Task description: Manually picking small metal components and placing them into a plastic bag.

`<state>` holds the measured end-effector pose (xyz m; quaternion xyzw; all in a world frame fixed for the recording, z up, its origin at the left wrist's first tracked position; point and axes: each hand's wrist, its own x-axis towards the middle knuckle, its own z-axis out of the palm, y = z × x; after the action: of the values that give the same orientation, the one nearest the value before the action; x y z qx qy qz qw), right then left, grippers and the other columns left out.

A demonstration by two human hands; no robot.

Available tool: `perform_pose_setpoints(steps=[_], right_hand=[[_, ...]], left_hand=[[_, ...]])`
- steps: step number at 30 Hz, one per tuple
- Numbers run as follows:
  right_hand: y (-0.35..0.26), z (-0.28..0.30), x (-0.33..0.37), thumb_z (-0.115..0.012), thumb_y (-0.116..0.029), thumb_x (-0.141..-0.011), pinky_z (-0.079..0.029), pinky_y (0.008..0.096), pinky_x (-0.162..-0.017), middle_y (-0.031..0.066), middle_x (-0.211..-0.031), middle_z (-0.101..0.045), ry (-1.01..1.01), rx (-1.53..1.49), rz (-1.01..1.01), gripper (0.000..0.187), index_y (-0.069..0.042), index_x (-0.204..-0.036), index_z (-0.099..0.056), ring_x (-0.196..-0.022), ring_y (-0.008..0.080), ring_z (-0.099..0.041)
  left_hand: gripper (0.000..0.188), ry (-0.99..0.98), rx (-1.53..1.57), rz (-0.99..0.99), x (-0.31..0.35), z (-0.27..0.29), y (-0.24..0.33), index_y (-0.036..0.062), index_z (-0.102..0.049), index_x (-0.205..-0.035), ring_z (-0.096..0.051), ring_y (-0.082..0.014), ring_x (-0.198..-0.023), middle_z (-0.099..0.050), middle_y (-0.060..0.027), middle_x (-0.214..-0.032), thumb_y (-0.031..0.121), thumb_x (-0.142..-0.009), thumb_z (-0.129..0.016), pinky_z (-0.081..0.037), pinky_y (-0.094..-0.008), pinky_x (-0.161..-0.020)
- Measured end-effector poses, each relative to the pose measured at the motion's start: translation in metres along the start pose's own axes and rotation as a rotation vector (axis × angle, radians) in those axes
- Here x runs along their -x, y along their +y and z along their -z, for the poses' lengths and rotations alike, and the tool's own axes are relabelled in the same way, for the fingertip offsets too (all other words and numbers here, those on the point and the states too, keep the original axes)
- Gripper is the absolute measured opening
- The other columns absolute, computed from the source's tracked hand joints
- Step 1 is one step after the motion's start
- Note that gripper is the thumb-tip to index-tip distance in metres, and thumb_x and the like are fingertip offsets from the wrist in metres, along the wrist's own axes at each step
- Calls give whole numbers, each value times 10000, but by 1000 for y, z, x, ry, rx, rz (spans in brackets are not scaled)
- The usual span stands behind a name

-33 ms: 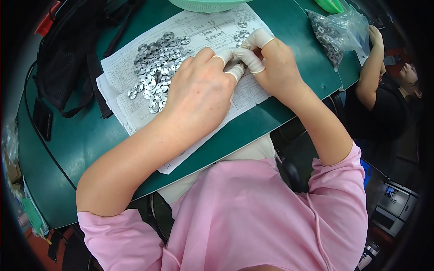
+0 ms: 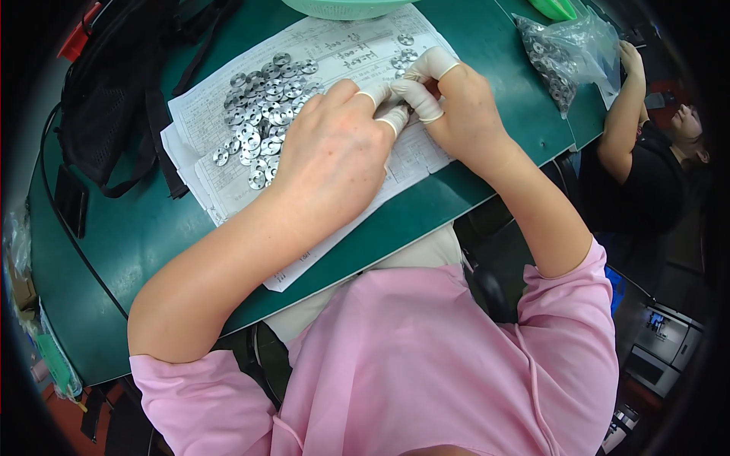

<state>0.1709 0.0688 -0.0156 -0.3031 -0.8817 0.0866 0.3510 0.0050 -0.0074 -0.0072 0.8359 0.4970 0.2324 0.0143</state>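
My left hand [image 2: 342, 137] and my right hand [image 2: 460, 102] meet over the printed papers, white finger cots on their thumbs and fingertips. Both are closed in a pinch around a small metal disc [image 2: 410, 111]; only a dark sliver of it shows, as the fingers cover the rest. Left of my left hand lies a loose pile of round silver discs [image 2: 266, 99] with holes in them. Beyond my right hand's fingers sits a smaller group of the same discs [image 2: 407, 55]. The papers [image 2: 205, 171] lie under all of these.
A pale green plastic basket [image 2: 346, 9] stands at the far edge of view. At the right are a clear bag of metal parts [image 2: 551, 64] and another person's arm [image 2: 627, 114]. A black bag [image 2: 114, 106], a phone [image 2: 71, 201] and a cable lie left on the green table [image 2: 152, 235].
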Motion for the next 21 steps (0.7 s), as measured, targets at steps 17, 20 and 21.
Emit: perform_pose_setpoints(steps=[17,20,21], right_hand=[[-6,13,4,-680,-109,-844,-487,249,-562,80,-710,-636,-90,-209,-253,155,9,-831,-580,-614,131,-613],[-10,16,9,-688,-110,-837,-487,251,-560,75,-711,-638,-65,-162,-220,157,6,-816,-584,-615,131,-612],[-10,16,10,-691,-111,-834,-486,252,-560,73,-712,-638,-53,-139,-204,159,4,-808,-585,-616,131,-611]], left_hand=[[187,90,198,106,0,0,-15,74,-711,-957,-568,-295,-776,-587,-143,-700,117,-801,-618,-492,-397,-710],[187,109,169,60,1,-2,-16,81,-712,-955,-568,-283,-816,-599,-129,-735,110,-795,-621,-492,-392,-714],[187,108,170,65,1,-3,-16,81,-712,-955,-568,-283,-816,-599,-129,-735,110,-795,-621,-492,-392,-714]])
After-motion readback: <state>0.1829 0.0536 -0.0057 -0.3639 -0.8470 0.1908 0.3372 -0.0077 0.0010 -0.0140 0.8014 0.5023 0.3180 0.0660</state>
